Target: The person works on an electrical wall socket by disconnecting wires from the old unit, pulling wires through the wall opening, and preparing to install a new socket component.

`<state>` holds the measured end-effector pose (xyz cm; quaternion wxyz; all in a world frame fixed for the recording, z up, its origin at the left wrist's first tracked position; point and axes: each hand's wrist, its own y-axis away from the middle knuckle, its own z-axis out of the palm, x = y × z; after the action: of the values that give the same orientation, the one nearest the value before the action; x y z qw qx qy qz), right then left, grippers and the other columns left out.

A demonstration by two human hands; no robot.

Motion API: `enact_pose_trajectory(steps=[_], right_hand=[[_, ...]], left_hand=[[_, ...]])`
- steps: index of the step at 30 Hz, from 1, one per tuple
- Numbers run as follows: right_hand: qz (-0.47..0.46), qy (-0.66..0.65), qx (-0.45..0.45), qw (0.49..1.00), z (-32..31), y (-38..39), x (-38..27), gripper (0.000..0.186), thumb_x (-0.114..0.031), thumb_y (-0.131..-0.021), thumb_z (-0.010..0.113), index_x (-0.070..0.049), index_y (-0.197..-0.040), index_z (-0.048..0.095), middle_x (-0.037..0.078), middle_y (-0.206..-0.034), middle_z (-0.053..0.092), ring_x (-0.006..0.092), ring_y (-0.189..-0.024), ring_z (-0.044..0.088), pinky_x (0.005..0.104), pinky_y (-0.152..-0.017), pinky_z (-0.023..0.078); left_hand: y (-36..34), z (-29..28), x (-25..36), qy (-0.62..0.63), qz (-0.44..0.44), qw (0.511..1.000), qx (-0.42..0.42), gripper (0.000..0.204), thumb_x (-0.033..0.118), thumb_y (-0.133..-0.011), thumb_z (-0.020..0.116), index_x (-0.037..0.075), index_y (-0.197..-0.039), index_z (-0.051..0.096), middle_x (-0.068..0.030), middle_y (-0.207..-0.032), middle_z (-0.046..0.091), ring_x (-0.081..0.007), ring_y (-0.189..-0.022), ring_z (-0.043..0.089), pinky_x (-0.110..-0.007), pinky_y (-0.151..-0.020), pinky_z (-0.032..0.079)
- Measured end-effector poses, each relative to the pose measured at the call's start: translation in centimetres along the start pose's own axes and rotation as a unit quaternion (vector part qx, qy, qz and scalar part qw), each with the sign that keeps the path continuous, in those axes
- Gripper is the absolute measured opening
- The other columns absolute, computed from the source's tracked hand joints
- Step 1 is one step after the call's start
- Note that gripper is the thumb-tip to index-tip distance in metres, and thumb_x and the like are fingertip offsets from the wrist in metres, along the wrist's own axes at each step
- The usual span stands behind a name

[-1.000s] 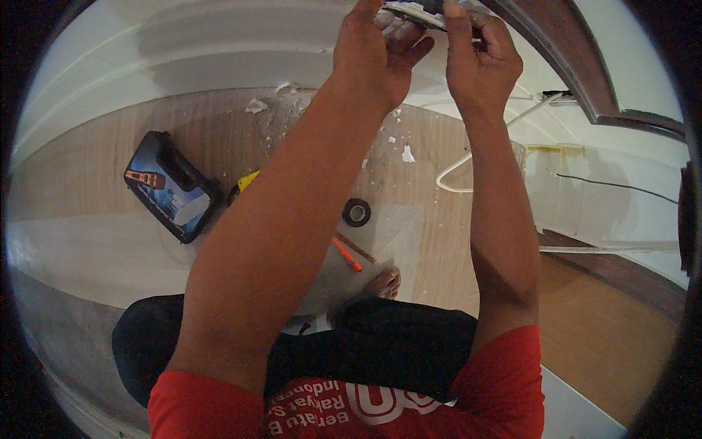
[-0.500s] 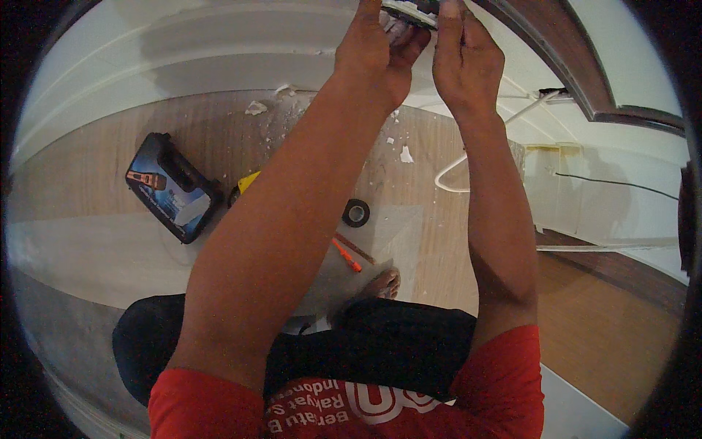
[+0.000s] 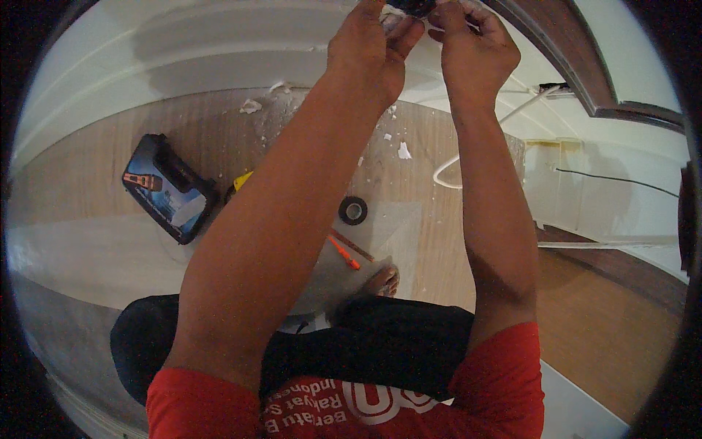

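Both hands are raised at the top edge of the view, around a small dark object with crumbly white edges (image 3: 409,9), partly cut off and covered by fingers. My left hand (image 3: 369,55) grips it from the left. My right hand (image 3: 479,55) has its fingertips closed against its right side. Below, a roll of black tape (image 3: 353,211) and an orange pen-like tool (image 3: 344,252) lie on the floor near my bare foot (image 3: 384,282).
A black plastic case (image 3: 168,189) and a partly hidden yellow thing (image 3: 241,179) lie at left. White chips (image 3: 404,151) dot the wood-look floor. A white cable (image 3: 440,175) loops at right beside a dark frame (image 3: 599,102) and a white wall (image 3: 599,190).
The object between my hands shows more of its dark part. My right hand has shifted, its fingertips now bent at the object's edge. My left hand has moved slightly left.
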<state>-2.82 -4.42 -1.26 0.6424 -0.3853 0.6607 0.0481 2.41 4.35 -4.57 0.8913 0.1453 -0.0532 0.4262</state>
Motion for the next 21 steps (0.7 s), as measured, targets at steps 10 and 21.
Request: enact_pose_trajectory(steps=[10,21], right_hand=[[-0.024,0.02,0.034,0.999,0.2,-0.4,0.0,0.02,-0.017,-0.089,0.076,-0.001,-0.08,0.068,0.001,-0.069,0.063,0.0093,-0.062,0.056,0.025,-0.059,0.047],[0.021,-0.005,0.043,0.999,0.5,-0.5,0.0,0.019,-0.018,-0.087,0.078,-0.002,-0.081,0.067,0.0,-0.073,0.064,0.0095,-0.064,0.056,0.0253,-0.061,0.047]], left_hand=[[0.0,-0.3,0.9,-0.041,-0.023,0.999,-0.002,0.031,0.027,-0.1,0.06,0.003,-0.119,0.055,-0.0079,-0.106,0.058,-0.0196,-0.093,0.063,-0.029,-0.08,0.059],[1.8,1.5,1.4,-0.063,0.022,0.996,0.056,0.036,0.026,-0.098,0.061,0.001,-0.123,0.052,-0.0113,-0.108,0.055,-0.0269,-0.097,0.062,-0.04,-0.091,0.055]])
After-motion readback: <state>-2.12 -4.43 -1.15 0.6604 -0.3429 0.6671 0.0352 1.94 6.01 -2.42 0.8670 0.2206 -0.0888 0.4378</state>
